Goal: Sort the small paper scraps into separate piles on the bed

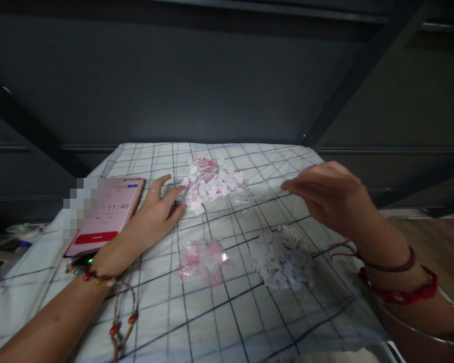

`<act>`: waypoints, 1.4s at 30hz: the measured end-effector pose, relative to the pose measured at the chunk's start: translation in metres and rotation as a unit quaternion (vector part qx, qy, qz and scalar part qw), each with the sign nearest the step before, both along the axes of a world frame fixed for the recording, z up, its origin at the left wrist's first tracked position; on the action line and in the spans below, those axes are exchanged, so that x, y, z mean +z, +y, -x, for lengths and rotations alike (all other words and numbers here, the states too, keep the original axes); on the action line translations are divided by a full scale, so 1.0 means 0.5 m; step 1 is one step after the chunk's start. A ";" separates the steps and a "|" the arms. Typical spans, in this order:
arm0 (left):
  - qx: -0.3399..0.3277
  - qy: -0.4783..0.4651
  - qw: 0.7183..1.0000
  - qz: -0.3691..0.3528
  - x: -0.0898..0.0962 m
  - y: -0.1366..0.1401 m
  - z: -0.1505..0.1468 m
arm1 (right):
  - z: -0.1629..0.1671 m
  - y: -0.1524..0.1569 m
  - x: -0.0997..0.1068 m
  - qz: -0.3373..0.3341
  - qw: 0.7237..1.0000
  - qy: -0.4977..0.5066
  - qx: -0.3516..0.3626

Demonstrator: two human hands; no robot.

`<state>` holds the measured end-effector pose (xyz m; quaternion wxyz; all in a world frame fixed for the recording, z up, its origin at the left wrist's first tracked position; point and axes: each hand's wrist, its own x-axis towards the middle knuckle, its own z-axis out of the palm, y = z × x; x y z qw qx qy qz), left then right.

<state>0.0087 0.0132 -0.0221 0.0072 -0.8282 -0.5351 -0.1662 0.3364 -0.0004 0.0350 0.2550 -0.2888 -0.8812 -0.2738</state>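
My left hand (pixel 159 204) rests on the checked cloth with its fingers spread. Its fingertips touch the left edge of a mixed heap of small white and pink scraps (pixel 212 184). Raised over the right side of the table is my right hand (pixel 331 194), its fingers pressed together and pointing left; whatever they pinch, if anything, is hidden. Below it, apart from the hand, lies a pile of small white paper pieces (pixel 282 258). Nearer the middle front is a smaller pile of shiny, see-through pink pieces (pixel 206 261).
A phone (pixel 106 217) showing a timer lies left of my left forearm, partly pixelated. The checked cloth (pixel 219 322) covers the table. A dark panel wall (pixel 196 75) stands behind its far edge. Blurred clutter (pixel 15 242) sits at the lower left beyond the table.
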 end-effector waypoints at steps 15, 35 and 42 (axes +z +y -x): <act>-0.014 0.013 1.000 -0.015 0.003 0.001 -0.005 | -0.014 0.007 -0.001 0.090 0.992 0.076 -0.044; -0.012 -0.007 1.000 -0.017 0.007 0.001 -0.004 | -0.031 -0.002 0.019 0.192 0.977 0.085 0.040; -0.016 -0.005 1.000 -0.018 0.011 0.000 -0.003 | -0.026 -0.007 0.024 0.203 0.973 0.093 0.057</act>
